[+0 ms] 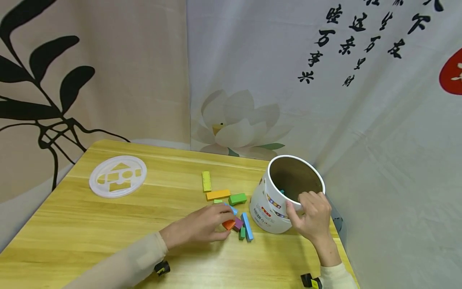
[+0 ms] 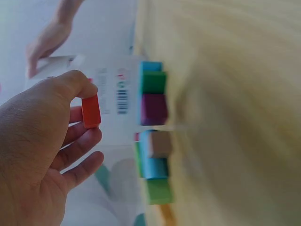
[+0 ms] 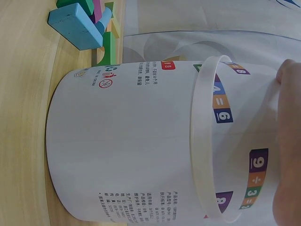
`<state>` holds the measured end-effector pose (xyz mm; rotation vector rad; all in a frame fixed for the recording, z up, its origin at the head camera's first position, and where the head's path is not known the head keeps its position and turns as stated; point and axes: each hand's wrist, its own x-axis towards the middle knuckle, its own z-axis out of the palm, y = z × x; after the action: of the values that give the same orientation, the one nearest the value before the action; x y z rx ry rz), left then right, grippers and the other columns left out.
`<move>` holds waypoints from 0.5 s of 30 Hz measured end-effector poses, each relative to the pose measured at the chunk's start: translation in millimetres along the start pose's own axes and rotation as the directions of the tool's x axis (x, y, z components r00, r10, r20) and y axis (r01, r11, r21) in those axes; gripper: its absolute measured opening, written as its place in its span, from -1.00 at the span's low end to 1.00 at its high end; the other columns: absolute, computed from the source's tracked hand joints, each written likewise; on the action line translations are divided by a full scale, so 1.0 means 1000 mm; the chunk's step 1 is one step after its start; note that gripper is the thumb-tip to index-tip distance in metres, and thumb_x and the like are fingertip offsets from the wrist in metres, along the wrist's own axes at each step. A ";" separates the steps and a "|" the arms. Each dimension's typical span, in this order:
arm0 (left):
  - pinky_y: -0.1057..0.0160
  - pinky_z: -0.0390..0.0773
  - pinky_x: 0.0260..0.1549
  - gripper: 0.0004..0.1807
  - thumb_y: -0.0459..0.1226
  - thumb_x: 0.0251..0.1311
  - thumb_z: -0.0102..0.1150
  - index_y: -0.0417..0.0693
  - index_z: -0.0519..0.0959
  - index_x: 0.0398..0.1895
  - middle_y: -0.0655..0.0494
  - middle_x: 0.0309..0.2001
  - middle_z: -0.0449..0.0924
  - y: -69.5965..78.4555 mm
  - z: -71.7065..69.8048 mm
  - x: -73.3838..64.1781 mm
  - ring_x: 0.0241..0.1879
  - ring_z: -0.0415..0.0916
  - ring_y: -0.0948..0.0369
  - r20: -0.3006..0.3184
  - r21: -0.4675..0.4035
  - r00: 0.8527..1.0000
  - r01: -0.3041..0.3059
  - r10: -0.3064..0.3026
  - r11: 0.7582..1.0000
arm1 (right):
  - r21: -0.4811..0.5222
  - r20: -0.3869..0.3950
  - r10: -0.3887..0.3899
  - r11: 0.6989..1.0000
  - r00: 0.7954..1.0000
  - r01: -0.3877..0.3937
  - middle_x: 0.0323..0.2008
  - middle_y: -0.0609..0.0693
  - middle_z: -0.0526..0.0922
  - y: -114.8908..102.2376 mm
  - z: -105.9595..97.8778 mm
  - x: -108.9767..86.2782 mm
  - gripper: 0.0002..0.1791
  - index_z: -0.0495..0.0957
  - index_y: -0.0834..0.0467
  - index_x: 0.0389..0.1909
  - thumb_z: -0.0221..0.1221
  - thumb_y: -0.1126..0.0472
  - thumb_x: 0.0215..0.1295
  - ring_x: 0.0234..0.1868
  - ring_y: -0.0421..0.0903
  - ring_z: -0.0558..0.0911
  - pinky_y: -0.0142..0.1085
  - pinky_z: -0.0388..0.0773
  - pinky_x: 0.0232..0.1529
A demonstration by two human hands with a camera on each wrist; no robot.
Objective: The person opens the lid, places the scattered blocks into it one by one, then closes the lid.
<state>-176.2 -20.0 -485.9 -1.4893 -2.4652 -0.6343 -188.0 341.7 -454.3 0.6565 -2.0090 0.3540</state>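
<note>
Between thumb and fingertips, my left hand (image 1: 200,225) pinches a red-orange block (image 2: 91,111), which is lifted above the table in the left wrist view. Close by that hand lie a purple block (image 1: 238,224), a long blue block (image 1: 247,227) and a small green block (image 1: 242,233). On the right stands a white bucket (image 1: 265,212) with printed labels. My right hand (image 1: 311,214) grips its near rim, with the thumb outside and the fingers bent over the edge. A bit of blue (image 1: 282,192) shows inside the bucket; its bottom is hidden.
Behind the left hand are an orange block (image 1: 218,195), a yellow block (image 1: 206,181) and a larger green block (image 1: 237,199). A white oval plate with cut-out shapes (image 1: 94,182) lies at the table's far left. Printed curtains (image 1: 238,60) hang along the table's (image 1: 108,241) back and right edges.
</note>
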 end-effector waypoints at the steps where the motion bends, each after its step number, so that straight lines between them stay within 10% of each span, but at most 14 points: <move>1: 0.31 0.80 0.18 -0.66 -0.19 0.38 0.56 -0.11 0.80 0.14 0.02 0.14 0.81 0.000 -0.004 0.005 0.11 0.78 0.18 -0.007 -0.010 1.000 0.000 0.000 1.000 | 0.001 -0.004 -0.001 1.000 1.000 0.001 -0.72 -0.13 0.17 0.000 0.000 0.000 -0.33 0.23 0.08 -0.72 0.09 -0.19 0.56 -0.62 -0.16 0.17 -0.23 0.06 -0.47; 15: 0.34 0.81 0.14 -0.65 -0.25 0.40 0.53 -0.15 0.79 0.18 0.01 0.14 0.80 0.002 -0.061 0.077 0.09 0.77 0.16 -0.138 -0.061 0.990 -0.050 0.041 0.997 | -0.006 -0.020 -0.005 1.000 1.000 0.005 -0.71 -0.14 0.15 -0.001 0.000 0.003 -0.40 0.20 0.09 -0.72 0.15 -0.11 0.44 -0.63 -0.15 0.16 -0.21 0.07 -0.49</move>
<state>-214.4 14.4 -402.3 -1.4679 -2.3218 -0.7859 -188.2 340.0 -452.0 0.6513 -1.9888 0.3500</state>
